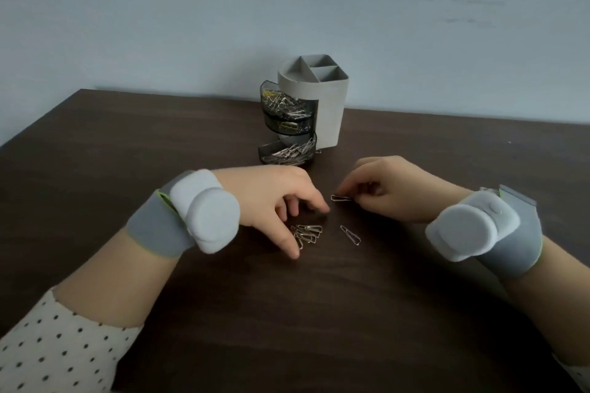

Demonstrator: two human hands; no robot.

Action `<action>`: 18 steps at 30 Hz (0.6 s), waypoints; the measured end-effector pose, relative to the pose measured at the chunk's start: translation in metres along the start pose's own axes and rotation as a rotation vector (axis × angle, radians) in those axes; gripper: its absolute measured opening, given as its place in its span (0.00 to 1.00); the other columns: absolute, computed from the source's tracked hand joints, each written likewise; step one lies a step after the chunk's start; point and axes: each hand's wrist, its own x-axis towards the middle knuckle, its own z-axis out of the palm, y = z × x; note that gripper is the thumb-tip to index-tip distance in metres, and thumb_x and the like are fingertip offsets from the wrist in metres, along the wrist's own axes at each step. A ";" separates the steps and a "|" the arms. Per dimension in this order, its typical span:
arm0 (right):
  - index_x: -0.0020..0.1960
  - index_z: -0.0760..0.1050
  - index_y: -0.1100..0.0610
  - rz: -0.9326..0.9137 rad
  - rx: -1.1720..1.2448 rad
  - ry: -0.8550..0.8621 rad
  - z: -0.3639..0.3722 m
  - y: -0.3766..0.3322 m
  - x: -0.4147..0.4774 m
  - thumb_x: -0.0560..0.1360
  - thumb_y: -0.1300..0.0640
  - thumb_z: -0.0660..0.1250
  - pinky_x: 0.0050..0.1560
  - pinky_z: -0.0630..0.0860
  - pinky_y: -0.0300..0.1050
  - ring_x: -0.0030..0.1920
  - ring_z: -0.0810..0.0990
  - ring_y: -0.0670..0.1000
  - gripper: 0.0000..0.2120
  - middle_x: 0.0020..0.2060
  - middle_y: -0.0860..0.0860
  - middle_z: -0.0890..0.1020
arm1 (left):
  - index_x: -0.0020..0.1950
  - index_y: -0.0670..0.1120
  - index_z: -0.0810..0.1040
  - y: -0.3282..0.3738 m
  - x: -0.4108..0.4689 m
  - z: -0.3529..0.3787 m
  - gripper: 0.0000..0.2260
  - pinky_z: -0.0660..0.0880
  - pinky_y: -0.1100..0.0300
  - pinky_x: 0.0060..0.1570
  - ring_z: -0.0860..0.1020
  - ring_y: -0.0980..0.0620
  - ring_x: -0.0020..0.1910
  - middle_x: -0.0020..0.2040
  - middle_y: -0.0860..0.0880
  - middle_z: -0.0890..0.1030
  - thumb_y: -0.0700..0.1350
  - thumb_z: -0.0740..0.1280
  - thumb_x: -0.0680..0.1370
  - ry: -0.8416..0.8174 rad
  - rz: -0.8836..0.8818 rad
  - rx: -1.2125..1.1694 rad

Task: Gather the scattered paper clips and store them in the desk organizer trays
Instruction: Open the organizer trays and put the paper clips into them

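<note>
A small pile of silver paper clips (pixel 307 234) lies on the dark wooden desk (pixel 127 143). My left hand (pixel 274 201) arches over the pile with fingers spread, thumb and fingertips touching the desk around it. My right hand (pixel 389 191) pinches one paper clip (pixel 341 198) by its end, just above the desk. A single paper clip (pixel 350 235) lies loose to the right of the pile. The grey desk organizer (pixel 329 112) stands at the back, its three swing-out clear trays (pixel 287 155) on the left side holding several clips.
A pale wall rises right behind the desk's far edge. Both wrists carry grey bands with white padded modules. A polka-dot sleeve covers my left forearm at the bottom left.
</note>
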 end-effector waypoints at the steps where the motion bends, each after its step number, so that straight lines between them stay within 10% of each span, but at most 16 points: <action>1: 0.50 0.80 0.50 -0.005 0.024 -0.056 0.001 -0.002 -0.004 0.70 0.64 0.63 0.41 0.67 0.23 0.38 0.75 0.40 0.14 0.40 0.39 0.74 | 0.62 0.51 0.74 0.000 0.000 0.001 0.26 0.76 0.68 0.45 0.74 0.58 0.47 0.56 0.51 0.70 0.47 0.75 0.65 -0.009 0.001 -0.008; 11: 0.66 0.67 0.51 0.173 -0.102 0.141 0.013 0.008 0.038 0.74 0.57 0.57 0.62 0.68 0.50 0.61 0.69 0.57 0.20 0.53 0.56 0.73 | 0.59 0.51 0.75 -0.003 0.009 0.008 0.22 0.70 0.74 0.32 0.74 0.62 0.33 0.40 0.57 0.77 0.54 0.72 0.67 0.221 -0.088 -0.063; 18: 0.65 0.67 0.47 0.169 -0.186 0.130 0.017 0.005 0.041 0.74 0.56 0.55 0.59 0.67 0.54 0.62 0.66 0.59 0.19 0.52 0.57 0.72 | 0.57 0.50 0.77 -0.011 0.013 0.008 0.14 0.68 0.78 0.31 0.73 0.68 0.30 0.36 0.58 0.75 0.51 0.68 0.72 0.311 -0.117 -0.021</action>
